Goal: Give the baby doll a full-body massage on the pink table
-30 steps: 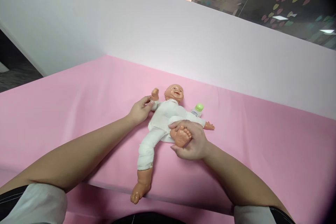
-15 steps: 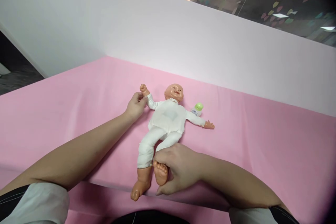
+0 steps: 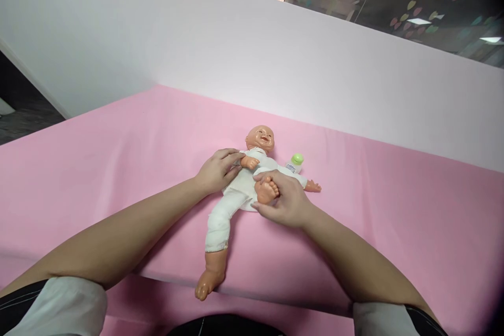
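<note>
A baby doll [image 3: 236,197] in a white suit lies on its back on the pink mat [image 3: 118,157]. My left hand [image 3: 216,170] holds the doll's arm and folds it in over the chest. My right hand [image 3: 285,202] grips the doll's foot [image 3: 266,190], with that leg bent up toward the belly. The doll's other leg lies straight, its foot [image 3: 205,286] hanging over the mat's near edge. Its other arm [image 3: 311,186] stretches out to the right.
A small white bottle with a green cap [image 3: 295,162] lies beside the doll's shoulder. A white partition wall [image 3: 275,58] runs along the far side of the mat. Dark floor [image 3: 23,115] shows at the left.
My right hand has pushed the doll's leg from straight back up to bent over the belly. My left hand has swung the doll's arm from outstretched in across the chest.
</note>
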The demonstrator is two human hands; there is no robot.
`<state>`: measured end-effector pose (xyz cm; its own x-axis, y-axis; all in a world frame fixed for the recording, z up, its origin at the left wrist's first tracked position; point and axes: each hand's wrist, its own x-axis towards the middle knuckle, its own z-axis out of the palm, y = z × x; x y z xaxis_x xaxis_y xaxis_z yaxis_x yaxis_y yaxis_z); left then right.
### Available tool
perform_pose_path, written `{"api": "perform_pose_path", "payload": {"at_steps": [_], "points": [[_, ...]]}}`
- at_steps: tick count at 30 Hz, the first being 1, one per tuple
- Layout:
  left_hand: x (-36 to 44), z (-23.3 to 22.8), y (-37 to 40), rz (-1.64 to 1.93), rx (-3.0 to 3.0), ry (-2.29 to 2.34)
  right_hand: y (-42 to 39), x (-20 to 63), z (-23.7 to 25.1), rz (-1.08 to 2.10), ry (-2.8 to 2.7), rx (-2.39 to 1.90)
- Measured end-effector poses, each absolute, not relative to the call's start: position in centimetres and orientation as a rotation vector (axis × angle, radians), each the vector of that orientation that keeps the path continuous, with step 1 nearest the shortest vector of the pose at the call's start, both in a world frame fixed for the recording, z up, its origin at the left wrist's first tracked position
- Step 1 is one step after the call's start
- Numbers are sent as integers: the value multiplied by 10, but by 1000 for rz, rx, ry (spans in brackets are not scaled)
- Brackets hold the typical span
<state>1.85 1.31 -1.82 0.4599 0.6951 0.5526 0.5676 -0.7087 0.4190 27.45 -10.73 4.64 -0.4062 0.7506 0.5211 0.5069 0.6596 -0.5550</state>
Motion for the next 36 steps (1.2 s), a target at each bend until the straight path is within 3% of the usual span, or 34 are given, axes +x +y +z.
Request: {"api": "perform_pose_path", "payload": {"at_steps": [9, 18, 23, 30, 36], "points": [[15, -15, 14, 1132, 2354, 1093, -92, 274, 30, 447, -2045, -1060], [5, -30, 41, 1410, 1399, 1146, -128, 266, 51, 154, -2092, -750], [5, -23, 53, 1440, 962, 1141, -152, 256, 51, 338, -2349, -640], [6, -15, 49, 1426, 956, 1121, -157, 226, -2, 385, -2730, -560], [7, -22, 46, 1503, 1078, 1101, -152, 229, -5, 373, -2430, -475]]}}
